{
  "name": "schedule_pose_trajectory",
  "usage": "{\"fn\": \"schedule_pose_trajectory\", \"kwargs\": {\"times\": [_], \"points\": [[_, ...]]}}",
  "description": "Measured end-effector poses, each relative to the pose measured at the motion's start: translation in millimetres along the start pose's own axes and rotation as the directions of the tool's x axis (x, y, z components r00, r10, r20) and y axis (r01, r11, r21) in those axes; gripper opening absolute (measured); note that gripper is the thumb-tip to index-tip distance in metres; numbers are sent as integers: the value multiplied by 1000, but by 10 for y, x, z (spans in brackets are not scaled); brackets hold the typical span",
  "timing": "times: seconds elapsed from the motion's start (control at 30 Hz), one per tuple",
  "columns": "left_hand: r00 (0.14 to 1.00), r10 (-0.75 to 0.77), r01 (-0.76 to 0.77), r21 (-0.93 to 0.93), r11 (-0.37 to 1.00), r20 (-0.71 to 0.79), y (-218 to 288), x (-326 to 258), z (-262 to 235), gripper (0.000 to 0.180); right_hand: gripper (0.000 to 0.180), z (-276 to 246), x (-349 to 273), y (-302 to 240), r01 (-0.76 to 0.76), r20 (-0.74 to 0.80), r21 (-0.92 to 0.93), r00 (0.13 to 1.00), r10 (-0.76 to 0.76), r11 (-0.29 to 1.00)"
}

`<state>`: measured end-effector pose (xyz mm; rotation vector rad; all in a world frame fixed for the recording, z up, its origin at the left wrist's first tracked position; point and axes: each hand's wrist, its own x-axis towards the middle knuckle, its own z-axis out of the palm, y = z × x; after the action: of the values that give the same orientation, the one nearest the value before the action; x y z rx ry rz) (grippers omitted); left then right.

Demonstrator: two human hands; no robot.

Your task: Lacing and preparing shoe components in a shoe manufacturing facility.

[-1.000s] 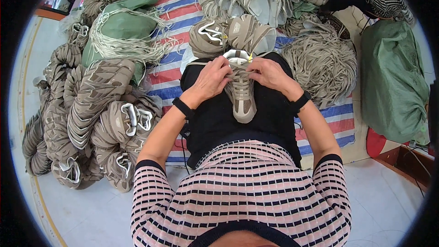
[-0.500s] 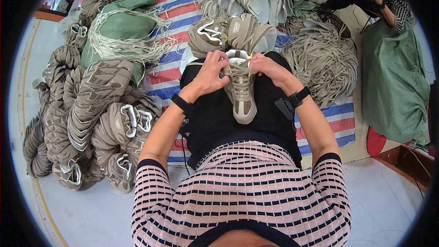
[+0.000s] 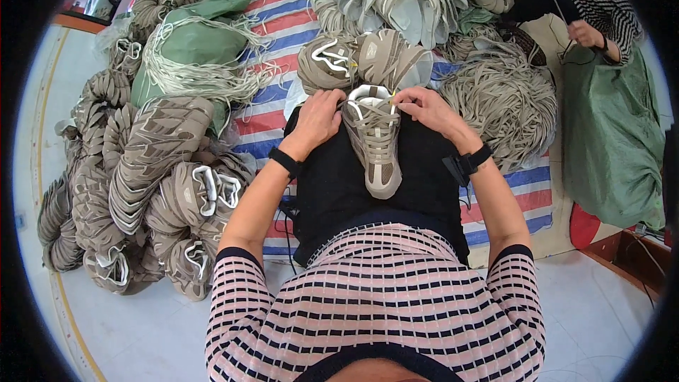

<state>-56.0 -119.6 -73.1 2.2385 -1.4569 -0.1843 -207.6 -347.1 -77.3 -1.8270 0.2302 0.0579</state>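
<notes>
Bright, even daylight fills the scene, soft and diffuse, with no hard shadows; only faint shading sits under the piled shoe uppers (image 3: 152,170) and beside the person's forearms. The pale floor (image 3: 141,332) shows mild sheen but no glare. Focus is sharp at the centre. The fisheye bends straight edges outward, and a black vignette rings the frame, with detail softening near it.

A beige-and-white shoe upper (image 3: 375,138) lies on black fabric (image 3: 417,177) at centre frame, above a pink, black-striped top (image 3: 375,297) and beside a red-white-blue striped sheet (image 3: 269,99).
</notes>
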Motion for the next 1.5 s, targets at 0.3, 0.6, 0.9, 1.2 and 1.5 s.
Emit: {"fn": "schedule_pose_trajectory", "kwargs": {"times": [0.3,0.6,0.9,1.2,1.5], "points": [[894,-207,447,-820,357,397,-162,266,-491,33,34,260,86,-222,47,-145,-648,972,-183,760],[928,-311,170,-977,-130,203,-299,380,-781,24,35,528,199,-268,85,-209,-688,928,-310,721],[900,-428,59,-996,-60,79,-330,401,-715,28,16,538,479,-61,-184,-224,103,953,203,978],[963,-270,23,-996,89,-2,-94,645,-1003,34,13,395,636,-794,-65,-115,428,985,126,901],[913,-367,37,-861,507,-177,-128,610,-972,29,26,-151,634,-929,111,-286,472,958,32,875]]}}
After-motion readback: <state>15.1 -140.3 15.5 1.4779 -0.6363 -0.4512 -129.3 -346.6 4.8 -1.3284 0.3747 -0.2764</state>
